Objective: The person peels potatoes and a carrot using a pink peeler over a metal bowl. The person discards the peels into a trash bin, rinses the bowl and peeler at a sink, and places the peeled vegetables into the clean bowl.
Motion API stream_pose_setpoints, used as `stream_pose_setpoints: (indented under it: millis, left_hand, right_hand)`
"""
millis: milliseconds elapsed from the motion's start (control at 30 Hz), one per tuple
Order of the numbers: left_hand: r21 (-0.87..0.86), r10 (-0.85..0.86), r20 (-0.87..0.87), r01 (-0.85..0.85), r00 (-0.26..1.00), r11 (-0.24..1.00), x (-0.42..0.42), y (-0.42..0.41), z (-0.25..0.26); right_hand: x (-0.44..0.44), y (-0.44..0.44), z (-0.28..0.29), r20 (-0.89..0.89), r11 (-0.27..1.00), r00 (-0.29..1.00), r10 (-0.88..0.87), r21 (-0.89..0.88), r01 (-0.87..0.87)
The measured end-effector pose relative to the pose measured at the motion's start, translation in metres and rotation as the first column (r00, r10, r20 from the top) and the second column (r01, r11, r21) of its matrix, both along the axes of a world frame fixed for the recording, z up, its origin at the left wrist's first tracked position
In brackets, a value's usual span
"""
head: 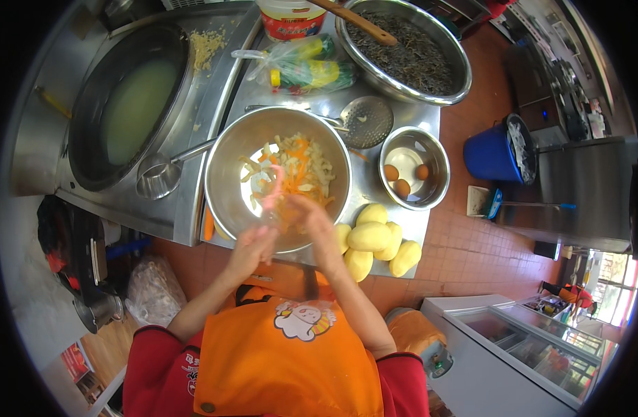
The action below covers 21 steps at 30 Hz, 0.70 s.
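Note:
A large steel bowl (228, 140) holds cut pale pieces (319, 156) and orange strips (298, 169), which look like carrot. Over its near rim are both my hands, blurred. My left hand (256, 243) has curled fingers; my right hand (314, 216) is just beside it, fingers stretched towards it. A blurred pink, slender object (275, 188) rises between them, and which hand holds it cannot be told. Peeled potatoes (370, 236) lie in a pile right of the bowl. A skimmer (368, 122) rests behind it on the steel table (366, 200).
A small steel bowl (440, 151) holds eggs in liquid. A big basin (464, 86) of dark shreds, bagged bottles (319, 73) and a tub (293, 23) stand behind. On the left are a wok (181, 104) with cloudy liquid and a ladle (160, 180). A blue bucket (488, 155) stands at right.

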<state>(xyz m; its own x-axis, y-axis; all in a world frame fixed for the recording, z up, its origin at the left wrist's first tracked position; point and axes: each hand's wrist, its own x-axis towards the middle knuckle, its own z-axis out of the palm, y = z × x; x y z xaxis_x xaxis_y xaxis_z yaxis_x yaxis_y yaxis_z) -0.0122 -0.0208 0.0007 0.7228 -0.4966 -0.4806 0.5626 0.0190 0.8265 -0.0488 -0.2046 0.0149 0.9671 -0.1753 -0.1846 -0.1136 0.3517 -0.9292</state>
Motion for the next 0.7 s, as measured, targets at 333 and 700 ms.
stream_pose_setpoints:
  millis: [333, 700]
  left_hand:
    - [0.335, 0.485, 0.353, -0.592, 0.800, 0.733, 0.014, 0.081, -0.060]
    - [0.075, 0.597, 0.093, -0.603, 0.797, 0.794, 0.054, 0.033, -0.022]
  right_hand:
    - [0.042, -0.104, -0.089, -0.245, 0.745, 0.926, -0.287, -0.665, 0.055]
    - [0.067, -0.141, -0.187, -0.177, 0.689, 0.898, -0.403, -0.704, 0.170]
